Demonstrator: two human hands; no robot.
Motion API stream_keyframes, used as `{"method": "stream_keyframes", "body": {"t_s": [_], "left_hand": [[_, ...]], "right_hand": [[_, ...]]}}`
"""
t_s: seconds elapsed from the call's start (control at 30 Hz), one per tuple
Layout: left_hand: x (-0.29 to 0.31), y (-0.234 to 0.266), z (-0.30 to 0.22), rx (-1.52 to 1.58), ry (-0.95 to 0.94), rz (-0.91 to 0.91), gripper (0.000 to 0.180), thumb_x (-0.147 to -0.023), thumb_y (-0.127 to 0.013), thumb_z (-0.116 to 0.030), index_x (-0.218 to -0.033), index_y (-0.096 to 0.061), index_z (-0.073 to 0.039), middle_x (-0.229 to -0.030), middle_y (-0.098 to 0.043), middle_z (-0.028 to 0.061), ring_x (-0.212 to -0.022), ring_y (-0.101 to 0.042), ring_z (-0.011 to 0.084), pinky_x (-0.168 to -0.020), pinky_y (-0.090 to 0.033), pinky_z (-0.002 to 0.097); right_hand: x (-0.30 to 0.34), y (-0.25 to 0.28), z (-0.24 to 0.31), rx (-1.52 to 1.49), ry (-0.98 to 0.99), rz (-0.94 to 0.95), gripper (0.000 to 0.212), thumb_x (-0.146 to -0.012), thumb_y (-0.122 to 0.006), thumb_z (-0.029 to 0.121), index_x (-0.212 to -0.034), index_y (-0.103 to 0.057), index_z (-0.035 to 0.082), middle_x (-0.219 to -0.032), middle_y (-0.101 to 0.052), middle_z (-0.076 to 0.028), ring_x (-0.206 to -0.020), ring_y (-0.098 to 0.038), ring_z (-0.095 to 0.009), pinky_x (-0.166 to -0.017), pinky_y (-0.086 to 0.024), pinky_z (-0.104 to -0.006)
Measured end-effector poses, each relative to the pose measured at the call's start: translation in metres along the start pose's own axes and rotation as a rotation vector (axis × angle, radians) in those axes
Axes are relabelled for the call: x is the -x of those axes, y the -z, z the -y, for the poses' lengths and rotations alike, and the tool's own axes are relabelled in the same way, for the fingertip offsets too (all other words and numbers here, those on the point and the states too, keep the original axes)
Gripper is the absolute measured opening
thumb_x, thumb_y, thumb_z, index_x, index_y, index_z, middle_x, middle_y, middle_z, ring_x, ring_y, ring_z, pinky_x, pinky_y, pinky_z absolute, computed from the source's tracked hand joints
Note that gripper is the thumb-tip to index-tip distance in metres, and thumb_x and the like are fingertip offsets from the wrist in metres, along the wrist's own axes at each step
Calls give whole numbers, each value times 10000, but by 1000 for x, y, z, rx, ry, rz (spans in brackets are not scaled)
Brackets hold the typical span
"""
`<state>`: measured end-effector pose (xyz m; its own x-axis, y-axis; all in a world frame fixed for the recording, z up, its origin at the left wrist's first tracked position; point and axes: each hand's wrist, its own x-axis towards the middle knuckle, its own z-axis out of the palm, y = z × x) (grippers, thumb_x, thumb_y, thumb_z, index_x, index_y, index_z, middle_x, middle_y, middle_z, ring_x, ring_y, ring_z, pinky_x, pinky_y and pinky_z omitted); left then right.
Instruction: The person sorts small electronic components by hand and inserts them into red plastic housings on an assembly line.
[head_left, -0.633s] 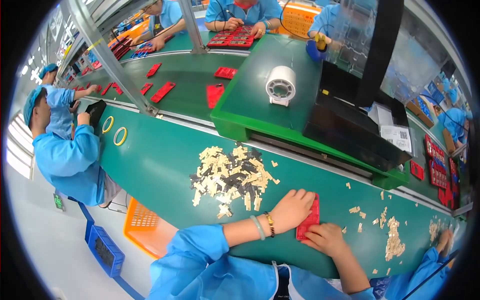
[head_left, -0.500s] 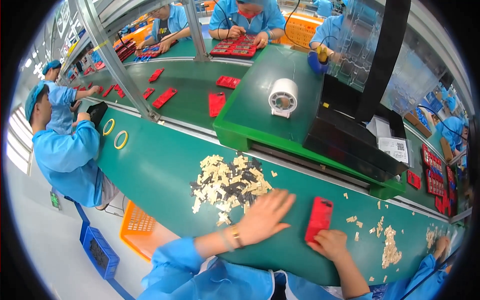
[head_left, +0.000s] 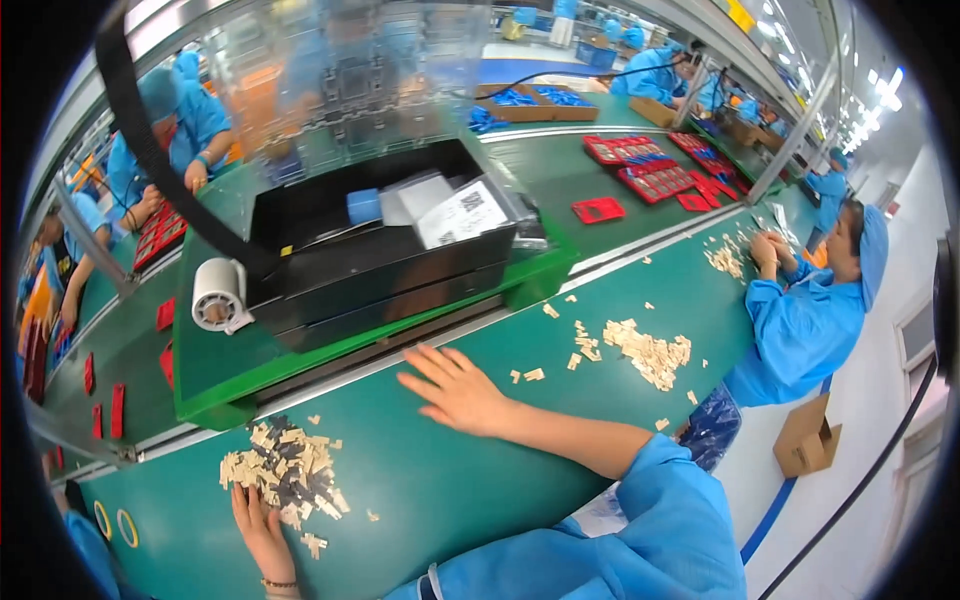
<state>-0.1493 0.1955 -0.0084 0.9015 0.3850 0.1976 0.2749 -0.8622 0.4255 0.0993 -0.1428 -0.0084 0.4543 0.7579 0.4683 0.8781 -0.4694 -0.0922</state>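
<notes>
My left hand (head_left: 262,535) reaches in at the lower left, fingers stretched out against the near edge of a mixed pile of small cream and black pieces (head_left: 290,465). No piece shows gripped in it. My right hand (head_left: 460,395) is spread open over the green table (head_left: 440,500), near the metal rail along its back edge. Nothing is in that hand. Farther right lies a second heap of small cream pieces (head_left: 648,355), with a few loose ones around it.
Beyond the rail, a black bin (head_left: 385,265) holding papers stands on a raised green platform with a white roll (head_left: 218,297). Red trays (head_left: 655,180) lie on the far belt. A co-worker (head_left: 815,290) sits at the right. Two tape rings (head_left: 127,528) rest far left.
The view has swung right. My right hand has let go of the red case and moved to the table's back edge; that case cannot be picked out now. My left hand has moved to the pile's near edge.
</notes>
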Motion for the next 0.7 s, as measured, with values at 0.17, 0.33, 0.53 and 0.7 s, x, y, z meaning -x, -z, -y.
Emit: {"method": "stream_keyframes", "body": {"t_s": [0.17, 0.33, 0.53, 0.7], "left_hand": [[-16, -8, -2, 100, -14, -191, 212, -907, -515, 22, -1097, -608, 33, -1203, -586, 187, -1109, -560, 334, -940, -458, 357], [-11, 7, 7, 13, 49, -369, 241, -922, -495, -2, -1137, -602, 18, -1155, -600, 191, -1040, -588, 305, -896, -482, 364], [-16, 14, 17, -111, 83, -447, 294, -792, -565, 10, -1081, -604, -28, -916, -649, 189, -837, -618, 374, -714, -507, 412], [-26, 44, -63, 379, 406, -261, 244, -933, -480, -80, -1171, -508, -33, -819, -604, 186, -751, -624, 325, -723, -492, 395]], "right_hand": [[65, 49, -49, 198, -252, 104, 618, -803, -669, 366, -1330, -460, 122, -1416, -392, -161, -1327, -350, -355, -1054, -301, -485], [99, 91, -131, 226, -497, -213, 426, -737, -709, 119, -1139, -572, 83, -1288, -510, -147, -1220, -459, -358, -980, -371, -458], [130, 111, -240, 160, -683, -209, 382, -818, -595, 80, -1199, -588, 61, -1319, -517, -167, -1226, -468, -371, -1014, -373, -453], [152, 97, -264, 374, -883, 306, 513, -976, -391, 283, -1458, -326, 117, -1526, -263, -136, -1408, -228, -320, -1131, -162, -448]]}}
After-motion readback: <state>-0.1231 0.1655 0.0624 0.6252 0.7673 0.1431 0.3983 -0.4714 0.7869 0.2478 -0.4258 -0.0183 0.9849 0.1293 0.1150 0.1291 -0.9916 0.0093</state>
